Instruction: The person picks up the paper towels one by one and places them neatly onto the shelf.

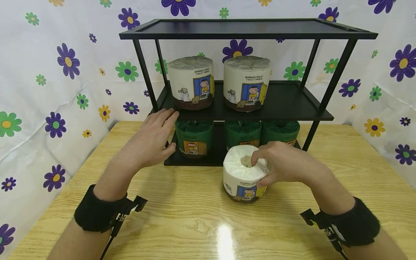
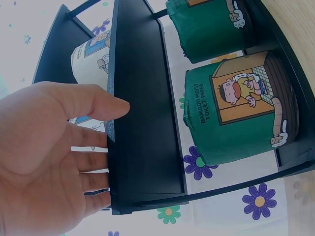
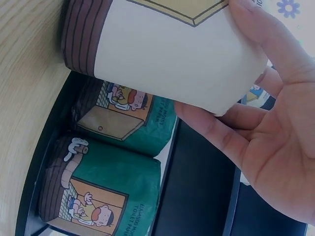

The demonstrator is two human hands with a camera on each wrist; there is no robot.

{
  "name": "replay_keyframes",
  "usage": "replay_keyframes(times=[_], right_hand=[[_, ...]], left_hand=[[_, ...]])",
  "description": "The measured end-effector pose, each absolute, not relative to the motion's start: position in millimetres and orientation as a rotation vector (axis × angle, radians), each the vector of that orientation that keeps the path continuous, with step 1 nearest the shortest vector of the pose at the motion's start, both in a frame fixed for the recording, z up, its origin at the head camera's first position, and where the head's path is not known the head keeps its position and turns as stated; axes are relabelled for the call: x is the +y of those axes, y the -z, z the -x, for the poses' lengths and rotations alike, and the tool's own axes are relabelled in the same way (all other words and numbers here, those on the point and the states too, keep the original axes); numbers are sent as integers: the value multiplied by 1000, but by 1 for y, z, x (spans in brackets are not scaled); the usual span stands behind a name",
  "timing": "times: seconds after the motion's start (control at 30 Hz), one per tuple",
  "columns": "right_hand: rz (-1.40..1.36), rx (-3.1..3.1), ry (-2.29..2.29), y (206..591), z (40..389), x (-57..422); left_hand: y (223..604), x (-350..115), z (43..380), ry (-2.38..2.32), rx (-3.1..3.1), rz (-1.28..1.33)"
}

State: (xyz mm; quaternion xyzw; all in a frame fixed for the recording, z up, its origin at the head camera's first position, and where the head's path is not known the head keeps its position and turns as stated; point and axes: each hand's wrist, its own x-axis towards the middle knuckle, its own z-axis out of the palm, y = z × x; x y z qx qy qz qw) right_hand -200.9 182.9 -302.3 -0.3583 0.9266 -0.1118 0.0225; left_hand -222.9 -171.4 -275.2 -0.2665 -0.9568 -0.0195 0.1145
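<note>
My right hand [image 1: 286,162] grips a white-wrapped toilet paper roll [image 1: 235,177] at its upper right, one finger at the core hole and the thumb on the printed side. This roll stands in front of the shelf's lower level; whether its base touches the table cannot be told. In the right wrist view the same roll [image 3: 167,59] fills the top. My left hand [image 1: 149,139] rests its fairly straight fingers on the left front edge of the black rack's middle shelf [image 1: 289,104], thumb below that edge.
Two white-wrapped rolls, left [image 1: 191,85] and right [image 1: 247,85], stand on the middle shelf. Below are green-wrapped rolls: left [image 1: 193,139], middle [image 1: 242,133] and right [image 1: 281,131]. The rack's top shelf [image 1: 240,27] overhangs them. A flowered cloth [image 1: 97,65] hangs behind the wooden table [image 1: 182,216].
</note>
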Motion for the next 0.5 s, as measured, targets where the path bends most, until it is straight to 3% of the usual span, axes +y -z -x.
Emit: replay_keyframes(times=[0.5], right_hand=[[1181,3110,412,281,188,203]], left_hand=[[275,-172,222,70,-2807,779]])
